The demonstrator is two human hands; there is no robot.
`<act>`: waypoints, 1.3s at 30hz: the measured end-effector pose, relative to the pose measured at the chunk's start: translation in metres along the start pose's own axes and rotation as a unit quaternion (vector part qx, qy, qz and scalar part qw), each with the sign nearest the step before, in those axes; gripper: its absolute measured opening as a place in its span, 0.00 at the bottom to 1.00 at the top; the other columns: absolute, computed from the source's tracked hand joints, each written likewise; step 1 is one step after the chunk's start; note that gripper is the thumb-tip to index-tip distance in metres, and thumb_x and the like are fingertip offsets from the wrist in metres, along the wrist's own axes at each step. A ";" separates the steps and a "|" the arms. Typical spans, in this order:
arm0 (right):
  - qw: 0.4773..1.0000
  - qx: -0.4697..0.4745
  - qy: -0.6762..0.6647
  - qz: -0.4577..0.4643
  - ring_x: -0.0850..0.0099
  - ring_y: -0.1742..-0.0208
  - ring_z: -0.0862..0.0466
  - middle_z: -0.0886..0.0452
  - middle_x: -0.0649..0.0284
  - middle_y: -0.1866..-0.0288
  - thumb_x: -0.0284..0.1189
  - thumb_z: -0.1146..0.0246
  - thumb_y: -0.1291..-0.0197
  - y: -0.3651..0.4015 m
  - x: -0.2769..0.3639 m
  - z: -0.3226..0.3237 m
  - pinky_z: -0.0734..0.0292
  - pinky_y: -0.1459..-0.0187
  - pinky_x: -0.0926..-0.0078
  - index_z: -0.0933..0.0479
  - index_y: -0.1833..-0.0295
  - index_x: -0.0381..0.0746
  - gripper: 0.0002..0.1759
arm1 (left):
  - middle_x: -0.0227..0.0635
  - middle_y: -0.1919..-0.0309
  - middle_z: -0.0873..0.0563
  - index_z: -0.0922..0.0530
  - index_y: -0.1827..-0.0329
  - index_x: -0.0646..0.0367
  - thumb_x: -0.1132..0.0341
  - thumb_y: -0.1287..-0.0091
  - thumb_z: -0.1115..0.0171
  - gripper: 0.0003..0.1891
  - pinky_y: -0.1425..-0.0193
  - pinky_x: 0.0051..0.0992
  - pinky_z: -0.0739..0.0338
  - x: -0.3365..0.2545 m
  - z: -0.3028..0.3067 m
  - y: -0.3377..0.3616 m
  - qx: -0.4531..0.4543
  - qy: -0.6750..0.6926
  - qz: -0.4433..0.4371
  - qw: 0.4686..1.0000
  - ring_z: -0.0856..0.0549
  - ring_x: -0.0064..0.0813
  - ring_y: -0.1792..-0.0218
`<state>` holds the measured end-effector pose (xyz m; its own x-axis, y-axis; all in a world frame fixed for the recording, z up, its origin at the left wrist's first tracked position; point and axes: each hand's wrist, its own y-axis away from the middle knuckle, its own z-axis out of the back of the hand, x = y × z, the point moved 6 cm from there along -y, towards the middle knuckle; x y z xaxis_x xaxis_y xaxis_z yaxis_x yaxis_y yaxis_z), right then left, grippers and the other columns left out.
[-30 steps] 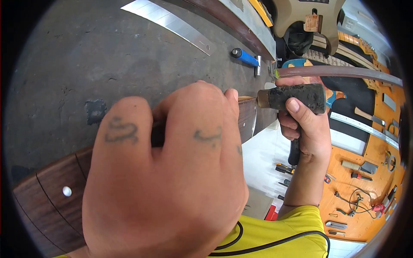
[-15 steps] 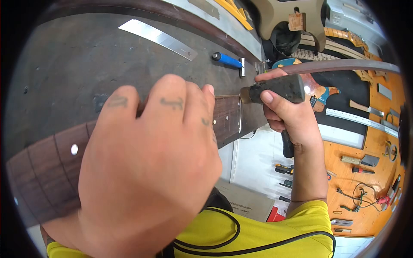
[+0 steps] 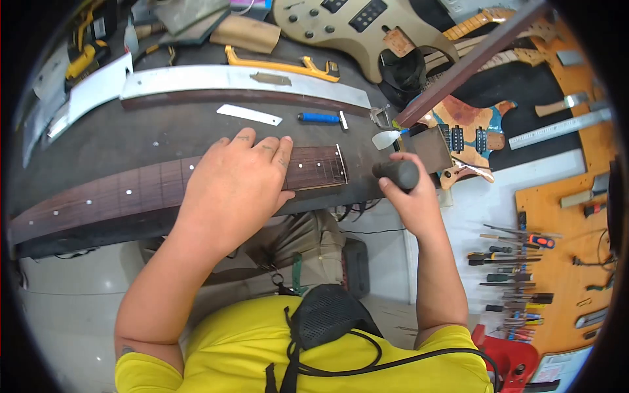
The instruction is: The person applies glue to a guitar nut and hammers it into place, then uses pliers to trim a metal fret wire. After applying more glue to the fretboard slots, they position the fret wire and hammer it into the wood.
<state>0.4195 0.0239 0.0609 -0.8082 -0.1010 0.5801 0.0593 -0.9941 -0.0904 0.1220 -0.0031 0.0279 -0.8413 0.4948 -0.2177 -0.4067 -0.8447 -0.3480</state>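
Observation:
A dark guitar neck (image 3: 141, 185) with pale inlay dots and fret lines lies along the near edge of the grey bench. My left hand (image 3: 239, 173) rests flat across it, with the fingers stretched out over the fretboard. Just past the neck's right end, where a pale strip crosses it, my right hand (image 3: 411, 196) is wrapped round a dark hammer-like tool (image 3: 401, 173). A gap separates the tool from the neck.
Behind the neck lie a white metal plate (image 3: 249, 115), a blue-handled tool (image 3: 319, 118), a long metal straightedge (image 3: 216, 80) and a small bottle (image 3: 385, 139). Guitar bodies (image 3: 354, 26) stand beyond, and tools hang on a wooden board (image 3: 557, 216).
The view has pulled back and shows more of the bench. The tool in my right hand now appears nearly end-on, apart from the neck's end. My left hand is still on the neck.

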 end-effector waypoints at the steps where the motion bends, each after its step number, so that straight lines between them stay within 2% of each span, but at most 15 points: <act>1: 1.000 -0.010 -0.016 0.006 0.68 0.51 0.11 0.11 0.58 0.53 0.33 0.23 0.34 0.004 0.001 0.001 0.18 0.48 0.69 0.22 0.32 0.41 0.27 | 0.35 0.41 0.10 0.17 0.28 0.62 0.55 0.37 0.19 0.36 0.37 0.38 0.17 -0.003 0.001 0.000 -0.001 -0.019 -0.007 1.000 0.14 0.40 0.42; 3: 0.994 0.011 0.105 0.003 0.53 0.47 0.08 0.10 0.47 0.51 0.32 0.23 0.41 0.010 0.003 -0.003 0.16 0.47 0.62 0.24 0.32 0.42 0.32 | 0.38 0.39 0.10 0.18 0.28 0.63 0.53 0.37 0.19 0.36 0.34 0.41 0.16 -0.003 0.004 -0.001 0.004 0.003 0.016 1.000 0.14 0.44 0.40; 6: 0.983 0.031 0.163 0.083 0.44 0.43 0.11 0.11 0.46 0.47 0.31 0.23 0.48 0.010 -0.003 -0.004 0.15 0.45 0.55 0.24 0.31 0.43 0.36 | 0.41 0.36 0.10 0.18 0.28 0.63 0.50 0.36 0.19 0.37 0.32 0.44 0.16 -0.006 0.002 -0.003 0.003 -0.001 0.016 1.000 0.13 0.48 0.39; 7: 0.984 0.025 0.155 0.087 0.44 0.43 0.11 0.11 0.46 0.47 0.31 0.23 0.48 0.009 -0.006 -0.002 0.15 0.45 0.55 0.24 0.31 0.43 0.36 | 0.41 0.36 0.10 0.18 0.28 0.63 0.50 0.36 0.19 0.37 0.32 0.44 0.16 -0.005 0.001 -0.003 0.003 -0.011 0.014 1.000 0.13 0.48 0.39; 9: 0.955 0.005 0.201 0.220 0.47 0.45 0.11 0.11 0.52 0.48 0.27 0.26 0.48 0.010 0.001 0.000 0.15 0.44 0.54 0.23 0.30 0.44 0.36 | 0.42 0.37 0.09 0.17 0.28 0.62 0.47 0.35 0.20 0.37 0.32 0.44 0.16 -0.006 0.002 0.000 -0.032 -0.021 0.003 0.999 0.12 0.50 0.39; 12: 0.945 0.008 0.174 0.276 0.49 0.48 0.12 0.13 0.53 0.52 0.21 0.29 0.45 0.002 -0.020 -0.002 0.15 0.43 0.53 0.21 0.29 0.44 0.35 | 0.42 0.40 0.07 0.16 0.32 0.62 0.47 0.34 0.21 0.34 0.36 0.40 0.14 -0.010 0.007 0.000 -0.037 -0.026 -0.002 0.999 0.12 0.45 0.41; 13: 0.949 0.012 0.167 0.267 0.53 0.50 0.13 0.15 0.56 0.53 0.16 0.32 0.44 0.003 -0.019 -0.001 0.16 0.44 0.55 0.17 0.29 0.46 0.34 | 0.42 0.40 0.07 0.16 0.32 0.62 0.47 0.34 0.21 0.34 0.36 0.40 0.14 -0.010 0.007 -0.001 -0.036 -0.034 -0.001 0.999 0.12 0.45 0.41; 16: 0.928 -0.038 0.179 0.324 0.55 0.47 0.14 0.16 0.58 0.51 0.15 0.31 0.44 0.005 -0.016 0.003 0.16 0.44 0.57 0.14 0.30 0.48 0.34 | 0.43 0.41 0.07 0.16 0.29 0.60 0.47 0.35 0.20 0.36 0.35 0.43 0.15 -0.010 0.005 -0.002 -0.024 -0.016 0.007 1.000 0.12 0.50 0.41; 23: 0.940 -0.078 0.136 0.302 0.56 0.46 0.15 0.15 0.58 0.47 0.14 0.32 0.40 0.009 -0.038 -0.009 0.18 0.40 0.57 0.14 0.28 0.49 0.34 | 0.40 0.44 0.08 0.16 0.31 0.61 0.46 0.34 0.21 0.35 0.38 0.40 0.14 -0.016 0.008 -0.003 -0.025 -0.043 0.003 0.999 0.12 0.44 0.42; 25: 0.931 -0.163 0.171 0.278 0.53 0.41 0.17 0.16 0.56 0.43 0.13 0.34 0.41 0.016 -0.043 -0.014 0.22 0.35 0.55 0.16 0.28 0.44 0.34 | 0.39 0.44 0.08 0.16 0.31 0.60 0.45 0.34 0.21 0.35 0.38 0.40 0.15 -0.016 0.007 -0.003 -0.029 -0.053 0.002 0.998 0.12 0.43 0.42; 26: 0.931 -0.164 0.165 0.281 0.53 0.41 0.17 0.16 0.56 0.43 0.13 0.34 0.41 0.023 -0.041 -0.022 0.22 0.35 0.55 0.16 0.28 0.44 0.34 | 0.39 0.45 0.08 0.16 0.31 0.60 0.45 0.35 0.21 0.36 0.38 0.40 0.15 -0.016 0.006 -0.003 -0.026 -0.058 0.000 0.998 0.12 0.43 0.41; 28: 0.917 -0.308 0.112 0.226 0.49 0.37 0.20 0.18 0.52 0.39 0.15 0.35 0.44 0.044 -0.042 -0.021 0.27 0.31 0.52 0.17 0.28 0.39 0.34 | 0.39 0.45 0.09 0.17 0.31 0.60 0.45 0.35 0.22 0.36 0.38 0.40 0.15 -0.013 0.006 -0.002 -0.024 -0.071 0.005 0.997 0.12 0.43 0.41; 29: 0.914 -0.324 0.089 0.225 0.46 0.34 0.23 0.20 0.50 0.38 0.17 0.35 0.46 0.052 -0.043 -0.027 0.29 0.30 0.49 0.18 0.30 0.38 0.33 | 0.42 0.44 0.09 0.17 0.30 0.61 0.44 0.35 0.22 0.37 0.37 0.41 0.15 -0.012 0.006 -0.002 -0.027 -0.056 -0.004 0.998 0.12 0.45 0.42; 33: 0.905 -0.327 0.021 0.271 0.46 0.35 0.23 0.20 0.50 0.39 0.19 0.34 0.46 0.071 -0.022 -0.048 0.30 0.30 0.47 0.18 0.35 0.38 0.29 | 0.46 0.42 0.10 0.18 0.30 0.61 0.45 0.36 0.21 0.37 0.34 0.44 0.16 0.000 0.008 0.004 -0.018 -0.040 -0.017 0.999 0.12 0.49 0.40; 39: 0.910 -0.283 0.032 0.301 0.51 0.34 0.23 0.19 0.56 0.40 0.23 0.31 0.47 0.067 -0.003 -0.067 0.34 0.31 0.50 0.17 0.37 0.41 0.28 | 0.47 0.42 0.10 0.17 0.30 0.59 0.47 0.38 0.19 0.37 0.34 0.44 0.16 0.011 0.019 0.017 0.009 -0.030 -0.011 0.999 0.12 0.52 0.39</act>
<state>0.3869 -0.0399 -0.0015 -0.7626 -0.6008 0.2398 0.2065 -0.5775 -0.7898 0.0989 -0.0160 0.0365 -0.8513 0.5014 -0.1545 -0.4321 -0.8371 -0.3356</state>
